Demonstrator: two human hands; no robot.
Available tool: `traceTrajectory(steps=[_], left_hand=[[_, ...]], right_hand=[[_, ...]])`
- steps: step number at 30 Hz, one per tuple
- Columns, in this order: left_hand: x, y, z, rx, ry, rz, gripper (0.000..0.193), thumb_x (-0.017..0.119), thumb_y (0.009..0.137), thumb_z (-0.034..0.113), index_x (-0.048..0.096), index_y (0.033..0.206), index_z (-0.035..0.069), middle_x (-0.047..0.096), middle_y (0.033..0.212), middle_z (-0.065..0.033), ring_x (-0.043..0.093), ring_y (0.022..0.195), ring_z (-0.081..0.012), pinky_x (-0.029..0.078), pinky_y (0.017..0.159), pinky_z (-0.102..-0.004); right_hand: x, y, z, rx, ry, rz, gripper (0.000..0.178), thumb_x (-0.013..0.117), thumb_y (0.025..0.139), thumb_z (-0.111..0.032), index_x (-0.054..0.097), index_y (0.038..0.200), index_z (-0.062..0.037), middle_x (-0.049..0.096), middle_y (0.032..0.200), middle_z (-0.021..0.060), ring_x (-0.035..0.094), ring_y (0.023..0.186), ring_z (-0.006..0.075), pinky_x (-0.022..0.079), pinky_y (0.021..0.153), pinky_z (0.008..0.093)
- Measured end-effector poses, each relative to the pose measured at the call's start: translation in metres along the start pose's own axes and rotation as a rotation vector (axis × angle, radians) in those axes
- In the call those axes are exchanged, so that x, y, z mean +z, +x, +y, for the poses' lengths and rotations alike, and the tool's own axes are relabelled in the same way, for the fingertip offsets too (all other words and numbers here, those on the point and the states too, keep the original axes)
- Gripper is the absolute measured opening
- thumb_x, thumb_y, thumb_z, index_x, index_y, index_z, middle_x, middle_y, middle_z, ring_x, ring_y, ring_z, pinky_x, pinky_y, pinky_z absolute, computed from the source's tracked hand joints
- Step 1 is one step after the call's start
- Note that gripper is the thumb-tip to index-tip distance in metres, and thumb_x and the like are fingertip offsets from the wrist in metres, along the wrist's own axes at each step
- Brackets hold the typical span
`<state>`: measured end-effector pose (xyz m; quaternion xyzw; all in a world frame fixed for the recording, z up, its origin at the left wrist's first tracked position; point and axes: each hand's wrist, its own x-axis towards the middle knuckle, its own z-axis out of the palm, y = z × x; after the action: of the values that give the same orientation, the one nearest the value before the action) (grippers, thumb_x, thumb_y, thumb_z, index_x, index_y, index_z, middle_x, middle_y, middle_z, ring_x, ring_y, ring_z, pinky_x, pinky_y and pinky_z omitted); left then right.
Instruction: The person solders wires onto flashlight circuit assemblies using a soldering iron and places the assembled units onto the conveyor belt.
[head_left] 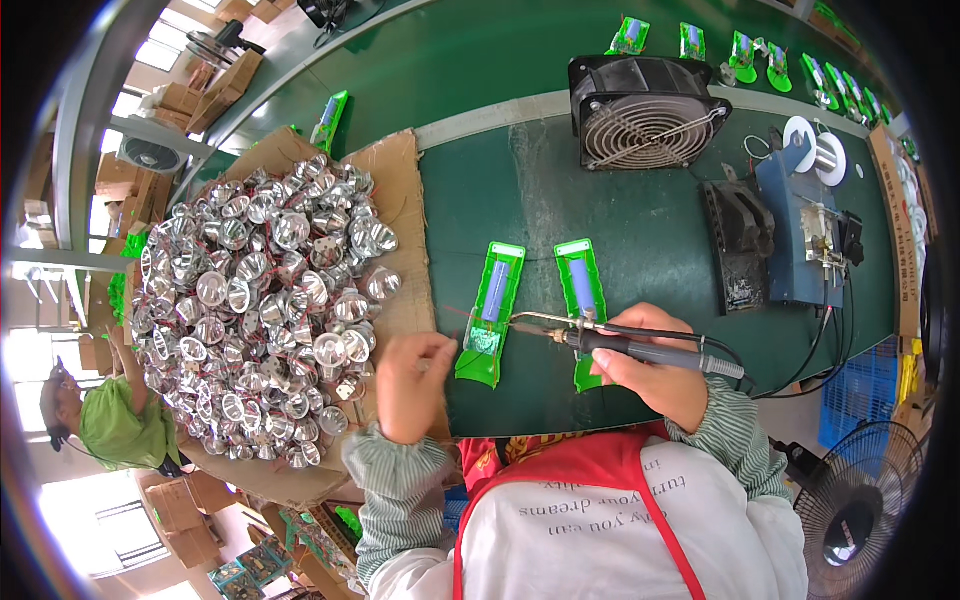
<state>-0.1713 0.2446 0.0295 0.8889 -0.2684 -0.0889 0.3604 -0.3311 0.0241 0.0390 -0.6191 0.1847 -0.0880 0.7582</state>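
My right hand (655,370) grips a soldering iron (700,362) with a dark grey handle and a thin metal feed tube along its front. Its tip end reaches left toward a green plastic casing (508,260). In that casing lie a blue cylindrical battery (495,290) and a small circuit board (484,341), with a thin red wire beside them. Just left of the board is my left hand (410,390), thumb and fingers pinched; whatever they hold is too small to make out. A second green casing (575,250) with a battery lies under the iron, partly covered by it.
Silvery reflector cups (260,290) with wires are heaped on cardboard (405,250) at left. A black box fan (650,125), a blue solder feeder (785,235) and a black stand (738,240) occupy the bench's far and right sides. More green casings (742,58) line the back; a person (125,420) is at far left.
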Motion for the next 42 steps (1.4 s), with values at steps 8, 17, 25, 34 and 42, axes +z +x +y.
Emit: traceTrajectory(steps=[8,17,25,34,42], left_hand=[[0.023,-0.014,0.004,-0.053,0.057,0.020,0.008,0.064,0.075,0.010,0.060,0.077,0.002,0.058,0.068,-0.0100,0.054,0.069,-0.0252,0.042,0.062,-0.0354],[0.023,-0.019,0.000,-0.131,-0.035,-0.014,0.008,0.062,0.076,0.008,0.058,0.078,0.001,0.058,0.068,-0.0111,0.057,0.064,-0.0260,0.043,0.057,-0.0354],[0.023,-0.018,0.002,-0.117,-0.038,-0.015,0.009,0.063,0.076,0.008,0.058,0.076,0.001,0.058,0.068,-0.0115,0.057,0.063,-0.0258,0.044,0.057,-0.0351],[0.023,-0.017,0.002,-0.109,-0.005,-0.030,0.010,0.062,0.077,0.007,0.058,0.081,-0.002,0.059,0.068,-0.0094,0.054,0.060,-0.0149,0.043,0.057,-0.0276],[0.024,-0.017,0.003,-0.092,-0.013,-0.004,0.009,0.063,0.075,0.007,0.057,0.075,0.001,0.058,0.066,-0.0109,0.056,0.061,-0.0256,0.042,0.053,-0.0344]], right_hand=[[0.014,0.010,0.015,0.064,0.037,-0.101,0.016,0.062,0.078,-0.005,0.055,0.091,0.0019,0.063,0.077,0.0084,0.061,0.067,0.0112,0.050,0.058,0.0247],[0.024,0.019,0.019,0.106,0.019,-0.145,0.016,0.061,0.079,-0.004,0.053,0.092,0.0022,0.062,0.077,0.0090,0.060,0.067,0.0114,0.049,0.058,0.0250],[0.028,0.022,0.021,0.108,0.040,-0.121,0.015,0.062,0.079,-0.007,0.055,0.089,0.0012,0.063,0.074,0.0070,0.060,0.065,0.0101,0.049,0.058,0.0237],[0.027,0.023,0.022,0.077,-0.067,-0.149,0.016,0.061,0.079,-0.002,0.052,0.092,0.0023,0.062,0.077,0.0110,0.061,0.067,0.0134,0.050,0.057,0.0260],[0.022,0.017,0.018,0.106,0.078,-0.082,0.017,0.063,0.079,-0.004,0.054,0.092,0.0019,0.063,0.078,0.0081,0.061,0.068,0.0114,0.050,0.058,0.0244]])
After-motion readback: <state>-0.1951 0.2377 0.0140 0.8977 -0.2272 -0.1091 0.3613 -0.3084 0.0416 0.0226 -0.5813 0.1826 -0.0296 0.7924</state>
